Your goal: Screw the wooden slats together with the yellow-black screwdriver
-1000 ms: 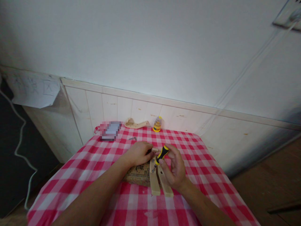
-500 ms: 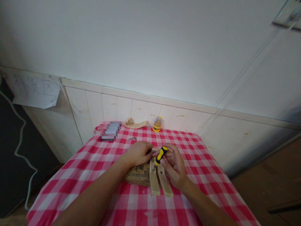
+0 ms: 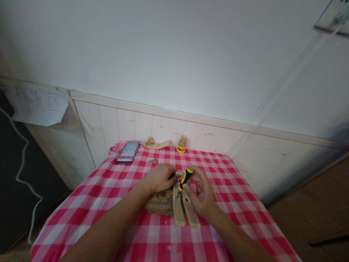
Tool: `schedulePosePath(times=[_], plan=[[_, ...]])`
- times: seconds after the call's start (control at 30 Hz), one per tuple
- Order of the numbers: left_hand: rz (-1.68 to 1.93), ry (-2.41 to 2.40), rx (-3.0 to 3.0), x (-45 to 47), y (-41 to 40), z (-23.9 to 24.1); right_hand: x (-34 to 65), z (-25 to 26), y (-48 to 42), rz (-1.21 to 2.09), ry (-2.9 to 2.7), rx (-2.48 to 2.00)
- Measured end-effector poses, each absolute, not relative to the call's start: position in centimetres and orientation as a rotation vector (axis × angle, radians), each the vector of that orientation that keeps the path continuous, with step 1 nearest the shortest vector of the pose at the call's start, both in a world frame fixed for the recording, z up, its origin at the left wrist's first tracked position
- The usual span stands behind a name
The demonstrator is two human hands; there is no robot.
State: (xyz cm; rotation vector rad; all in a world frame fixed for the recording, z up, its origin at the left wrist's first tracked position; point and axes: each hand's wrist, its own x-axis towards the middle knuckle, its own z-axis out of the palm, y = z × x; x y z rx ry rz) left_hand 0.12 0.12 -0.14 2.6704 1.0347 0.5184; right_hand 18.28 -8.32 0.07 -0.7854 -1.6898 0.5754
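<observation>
My right hand (image 3: 202, 191) grips a yellow and black screwdriver (image 3: 186, 178) by its handle. The screwdriver leans, its tip down at a screw (image 3: 176, 198) in the left arm of a pale wooden piece (image 3: 178, 213) with two prongs. Another screw sits just above in the same arm; the right arm (image 3: 193, 216) has a dark hole. Under the wood lies a brown block (image 3: 158, 206) with black printed lines. My left hand (image 3: 162, 177) is closed at the far end of the wooden piece, pressing or holding it; its fingertips are partly hidden.
A red and white checked cloth (image 3: 114, 218) covers the table. Toward the wall are a blurred-out phone-like device (image 3: 128, 152), small loose screws (image 3: 153, 160), a curved wooden piece (image 3: 156, 144) and a yellow-capped clear container (image 3: 181, 143). The white wall (image 3: 191, 120) borders the table's far edge.
The screwdriver's handle has tilted slightly more upright and shifted a little left, with my right fingers moving on it. The tip stays at the same screw; my left hand is in place.
</observation>
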Motion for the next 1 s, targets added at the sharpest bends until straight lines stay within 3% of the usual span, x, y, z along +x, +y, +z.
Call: schedulePosePath(times=[1.0], plan=[[0.553, 1.056, 2.726, 0.2, 0.1, -0.3, 18.6, -1.4, -6.5, 0.287, -1.47, -0.921]])
